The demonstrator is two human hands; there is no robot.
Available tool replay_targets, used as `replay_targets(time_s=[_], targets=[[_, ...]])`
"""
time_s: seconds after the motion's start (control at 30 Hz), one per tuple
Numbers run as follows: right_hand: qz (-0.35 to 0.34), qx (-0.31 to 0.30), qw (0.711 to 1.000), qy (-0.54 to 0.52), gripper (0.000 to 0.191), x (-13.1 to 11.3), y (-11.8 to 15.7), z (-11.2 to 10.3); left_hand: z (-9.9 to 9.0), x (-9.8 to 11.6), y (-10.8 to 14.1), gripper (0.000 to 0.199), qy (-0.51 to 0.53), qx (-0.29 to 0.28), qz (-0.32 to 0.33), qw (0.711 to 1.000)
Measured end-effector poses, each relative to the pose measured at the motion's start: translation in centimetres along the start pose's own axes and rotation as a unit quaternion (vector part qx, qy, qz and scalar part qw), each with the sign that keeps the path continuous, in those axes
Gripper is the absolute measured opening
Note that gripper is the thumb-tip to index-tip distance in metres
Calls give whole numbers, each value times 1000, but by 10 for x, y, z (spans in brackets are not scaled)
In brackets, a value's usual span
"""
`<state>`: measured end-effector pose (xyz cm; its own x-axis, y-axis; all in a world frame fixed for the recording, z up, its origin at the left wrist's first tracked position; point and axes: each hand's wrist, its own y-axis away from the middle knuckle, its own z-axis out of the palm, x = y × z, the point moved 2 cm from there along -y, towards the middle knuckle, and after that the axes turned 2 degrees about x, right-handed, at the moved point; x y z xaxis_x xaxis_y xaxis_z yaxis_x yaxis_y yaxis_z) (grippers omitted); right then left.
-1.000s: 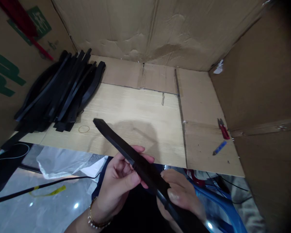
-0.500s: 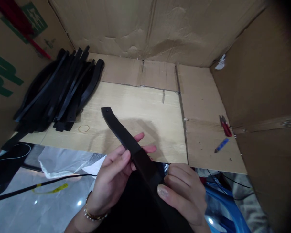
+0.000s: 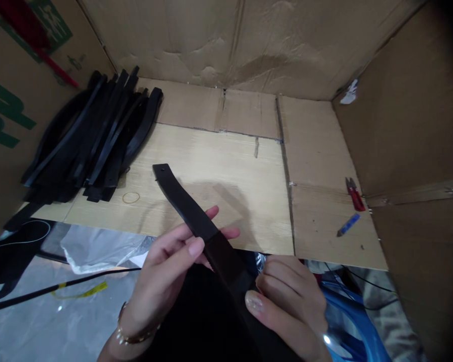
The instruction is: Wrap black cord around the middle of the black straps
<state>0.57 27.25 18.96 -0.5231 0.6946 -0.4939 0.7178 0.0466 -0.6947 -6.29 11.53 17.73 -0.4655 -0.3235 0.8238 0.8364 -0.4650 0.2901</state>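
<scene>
Black strip (image 3: 189, 203): held over the near edge of the desk (image 3: 211, 161), long axis slanting, holed end pointing far left
Left hand (image 3: 160, 274): fingers loosely bent round the strip, thumb on it, two fingertips showing past its edge
Right hand (image 3: 292, 301): fingers curled, thumb pressed on the nearer part
Desk left: pile of black strips (image 3: 101, 136), yellow loop (image 3: 131, 203)
Desk right: red snips (image 3: 357, 199), blue tube (image 3: 349, 224)
Writing: green lettering (image 3: 7, 103), cut off, unreadable

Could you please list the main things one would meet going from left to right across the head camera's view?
Pile of black strips, left hand, right hand, red-handled snips.
</scene>
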Motion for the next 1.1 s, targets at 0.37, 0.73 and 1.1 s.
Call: replay_targets(time_s=[0.37,0.73,1.1], targets=[[278,314,835,-355,12,39,21,45,-15,23,8,30,-567,97,401,713],[479,37,683,-550,35,51,-7,26,-11,5,12,13,-363,-56,78,927],[441,1,625,-644,12,40,6,28,5,18,22,46,-374,-76,247,891]])
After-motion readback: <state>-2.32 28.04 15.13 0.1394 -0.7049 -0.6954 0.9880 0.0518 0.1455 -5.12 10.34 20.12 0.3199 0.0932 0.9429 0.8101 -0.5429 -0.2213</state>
